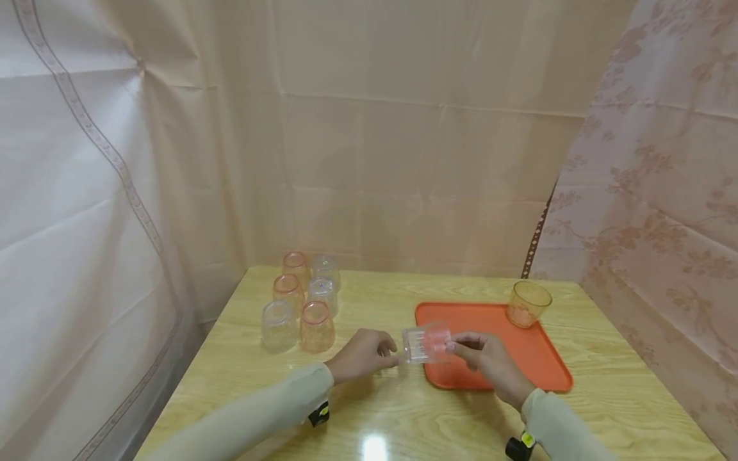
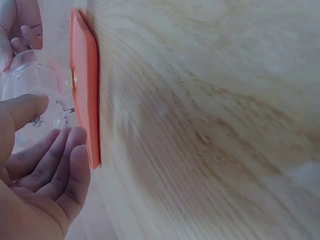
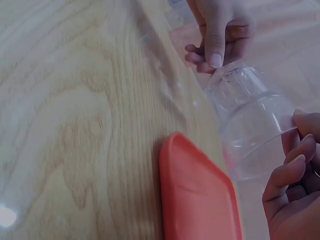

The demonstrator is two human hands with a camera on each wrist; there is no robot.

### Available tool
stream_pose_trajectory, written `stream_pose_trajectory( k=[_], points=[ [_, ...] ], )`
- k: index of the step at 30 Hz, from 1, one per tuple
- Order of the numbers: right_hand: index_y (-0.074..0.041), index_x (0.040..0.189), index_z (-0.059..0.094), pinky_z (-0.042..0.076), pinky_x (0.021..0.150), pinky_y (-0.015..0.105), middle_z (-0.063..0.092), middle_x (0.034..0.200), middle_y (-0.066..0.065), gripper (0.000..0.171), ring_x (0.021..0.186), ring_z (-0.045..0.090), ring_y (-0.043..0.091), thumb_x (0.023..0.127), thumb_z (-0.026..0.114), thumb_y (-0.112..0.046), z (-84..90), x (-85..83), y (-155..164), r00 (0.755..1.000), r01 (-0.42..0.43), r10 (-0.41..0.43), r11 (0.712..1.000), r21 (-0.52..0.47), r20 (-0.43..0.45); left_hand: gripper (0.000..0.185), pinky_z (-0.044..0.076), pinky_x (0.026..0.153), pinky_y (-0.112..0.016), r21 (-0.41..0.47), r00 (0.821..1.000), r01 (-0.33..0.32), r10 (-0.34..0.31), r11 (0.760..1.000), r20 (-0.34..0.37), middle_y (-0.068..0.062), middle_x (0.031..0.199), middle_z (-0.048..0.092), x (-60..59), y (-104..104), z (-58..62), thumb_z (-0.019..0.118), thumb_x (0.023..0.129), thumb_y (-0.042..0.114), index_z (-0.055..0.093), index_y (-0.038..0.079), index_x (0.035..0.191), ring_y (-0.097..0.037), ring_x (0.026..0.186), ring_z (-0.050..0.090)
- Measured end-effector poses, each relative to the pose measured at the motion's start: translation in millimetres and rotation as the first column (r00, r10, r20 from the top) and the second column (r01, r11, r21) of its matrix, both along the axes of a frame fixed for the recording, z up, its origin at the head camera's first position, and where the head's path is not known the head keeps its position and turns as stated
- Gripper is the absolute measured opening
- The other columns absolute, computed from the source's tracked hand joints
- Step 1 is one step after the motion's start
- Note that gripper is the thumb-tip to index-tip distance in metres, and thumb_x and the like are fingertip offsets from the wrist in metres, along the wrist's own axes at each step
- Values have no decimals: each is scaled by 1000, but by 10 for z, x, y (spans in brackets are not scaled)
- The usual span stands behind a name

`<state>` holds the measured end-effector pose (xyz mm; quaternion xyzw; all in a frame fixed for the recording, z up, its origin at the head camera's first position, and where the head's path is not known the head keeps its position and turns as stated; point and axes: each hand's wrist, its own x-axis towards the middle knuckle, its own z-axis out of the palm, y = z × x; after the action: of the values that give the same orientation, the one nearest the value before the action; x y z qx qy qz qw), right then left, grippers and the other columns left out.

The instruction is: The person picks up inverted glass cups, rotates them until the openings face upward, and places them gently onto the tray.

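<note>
A clear plastic cup (image 1: 425,344) is held on its side above the left edge of the red tray (image 1: 478,378), mouth toward the right. My right hand (image 1: 490,362) pinches its rim between thumb and fingers, as the right wrist view also shows. At the base end is my left hand (image 1: 366,353), fingers loosely bent, with its thumb tip (image 3: 216,61) right at the edge of the base. In the left wrist view a gap shows between the left thumb and the other fingers (image 2: 75,150). A yellow cup (image 1: 529,304) stands mouth up at the tray's back right corner.
Several upside-down cups stand in two columns on the left of the wooden table (image 1: 369,294), among them a pink cup (image 1: 317,328) and a clear cup (image 1: 279,326) in front. Cloth curtains (image 1: 403,160) hang behind and at both sides.
</note>
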<state>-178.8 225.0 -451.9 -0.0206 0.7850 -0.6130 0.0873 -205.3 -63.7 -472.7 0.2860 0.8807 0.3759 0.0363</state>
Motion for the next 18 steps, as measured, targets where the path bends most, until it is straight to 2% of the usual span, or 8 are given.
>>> stream_pose_trajectory(
  k=[3, 9, 12, 18],
  points=[
    [-2, 116, 73, 48, 66, 32, 72, 104, 5, 40, 76, 53, 19, 92, 79, -33, 26, -6, 34, 1000, 1, 0, 1000, 16, -13, 12, 53, 65, -22, 16, 1000, 3, -4, 1000, 16, 10, 76, 69, -22, 34, -18, 79, 92, 21, 75, 11, 86, -3, 66, 63],
    [-5, 118, 73, 49, 69, 33, 74, 105, 3, 41, 81, 57, 19, 92, 79, -36, 64, -16, 99, 999, 37, -36, 997, 70, -19, 16, 54, 58, -21, 41, 996, -6, 2, 999, 95, 6, 72, 71, -30, 129, -107, 76, 94, 18, 75, 10, 79, -13, 56, 68],
    [-6, 118, 74, 50, 68, 33, 75, 106, 4, 43, 80, 55, 19, 91, 79, -39, 87, -28, 132, 999, 50, -48, 994, 97, -23, 18, 53, 55, -22, 32, 994, -9, 6, 999, 105, 4, 69, 71, -26, 185, -127, 76, 94, 17, 76, 9, 78, -11, 53, 66],
    [-6, 117, 74, 48, 66, 32, 75, 105, 5, 41, 79, 55, 18, 92, 78, -38, 132, -58, 194, 996, 63, -54, 988, 144, -67, 23, 47, 54, -19, -24, 999, 9, -8, 1000, 42, 5, 61, 67, -63, 290, -153, 76, 93, 19, 74, 11, 71, -1, 47, 53]
  ],
)
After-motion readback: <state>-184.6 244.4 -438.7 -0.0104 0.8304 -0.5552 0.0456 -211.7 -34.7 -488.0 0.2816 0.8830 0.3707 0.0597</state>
